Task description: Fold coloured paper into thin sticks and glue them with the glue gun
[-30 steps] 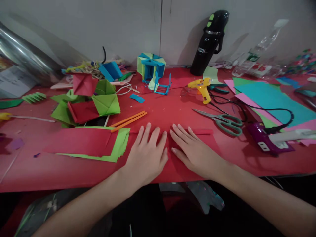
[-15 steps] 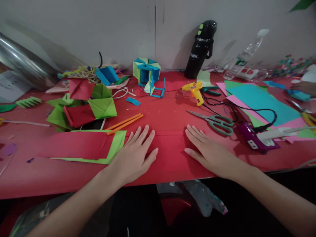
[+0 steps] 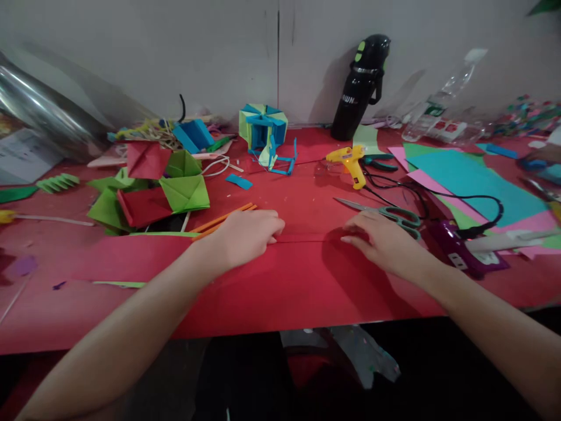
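In front of me lies a sheet of red paper (image 3: 309, 238) with a narrow folded strip along its far edge, hard to tell from the red table. My left hand (image 3: 248, 235) is closed at the left end of that strip, its fingers curled down on the edge. At the other end, my right hand (image 3: 383, 238) pinches the strip between thumb and fingers. Orange sticks (image 3: 219, 222) lie partly beneath my left hand. Scissors (image 3: 397, 214) rest just beyond my right hand, which covers part of a handle.
A yellow glue gun (image 3: 348, 161), a purple power strip (image 3: 456, 251) and coloured sheets (image 3: 473, 181) lie to the right. Folded green and red paper pieces (image 3: 186, 193) sit at left. Behind are a blue paper model (image 3: 263, 126), a black bottle (image 3: 359, 88) and a clear bottle (image 3: 438, 105).
Both hands have gone from lying flat with spread fingers on the red paper to curled fingers at its folded far edge. The left hand has moved away from me.
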A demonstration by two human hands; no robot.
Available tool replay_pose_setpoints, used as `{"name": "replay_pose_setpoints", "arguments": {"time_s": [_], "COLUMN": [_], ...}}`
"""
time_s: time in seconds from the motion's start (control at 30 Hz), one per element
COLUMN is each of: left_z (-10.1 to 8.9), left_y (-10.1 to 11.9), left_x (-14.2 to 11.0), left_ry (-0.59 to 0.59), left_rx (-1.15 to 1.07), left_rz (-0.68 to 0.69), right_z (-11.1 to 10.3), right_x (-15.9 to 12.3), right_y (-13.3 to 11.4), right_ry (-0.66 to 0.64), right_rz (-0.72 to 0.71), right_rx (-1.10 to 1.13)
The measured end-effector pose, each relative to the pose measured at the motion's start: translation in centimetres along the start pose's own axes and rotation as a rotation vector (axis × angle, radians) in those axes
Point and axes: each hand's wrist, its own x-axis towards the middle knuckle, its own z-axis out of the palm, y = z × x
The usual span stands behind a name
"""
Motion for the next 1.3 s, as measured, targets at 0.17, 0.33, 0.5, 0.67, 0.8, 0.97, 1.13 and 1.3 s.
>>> {"name": "replay_pose_setpoints", "arguments": {"time_s": [0.17, 0.33, 0.5, 0.67, 0.8, 0.97, 1.13, 1.3], "left_z": [1.4, 1.5, 1.0, 1.7, 4.1, 5.8, 5.9, 6.0], "left_y": [-2.9, -2.4, 0.4, 4.8, 7.2, 7.9, 7.2, 6.2], "left_x": [0.4, 0.3, -0.4, -1.7, -2.2, -2.0, -1.8, -2.7], "left_ry": [-0.03, 0.115, 0.13, 0.008, 0.123, 0.223, 0.249, 0.213], "left_rx": [-0.222, -0.03, 0.218, 0.305, 0.328, 0.306, 0.184, 0.107], "left_rz": [-0.023, 0.074, -0.029, -0.177, -0.19, -0.185, -0.132, -0.149], "right_z": [-0.7, -1.3, -1.5, -1.3, 0.0, 2.5, 3.1, 2.5], "right_x": [1.5, 2.0, 1.6, 0.3, -0.7, -1.0, -0.5, -0.8], "right_y": [0.7, -0.4, -1.6, -3.6, -6.1, -8.4, -8.0, -6.6], "right_ry": [-0.109, -0.112, -0.168, -0.257, -0.199, -0.076, -0.148, -0.146], "right_rz": [-0.022, -0.053, -0.053, 0.042, 0.097, -0.105, -0.206, -0.123], "right_rx": [0.061, -0.136, -0.362, -0.466, -0.472, -0.26, -0.052, 0.024]}}
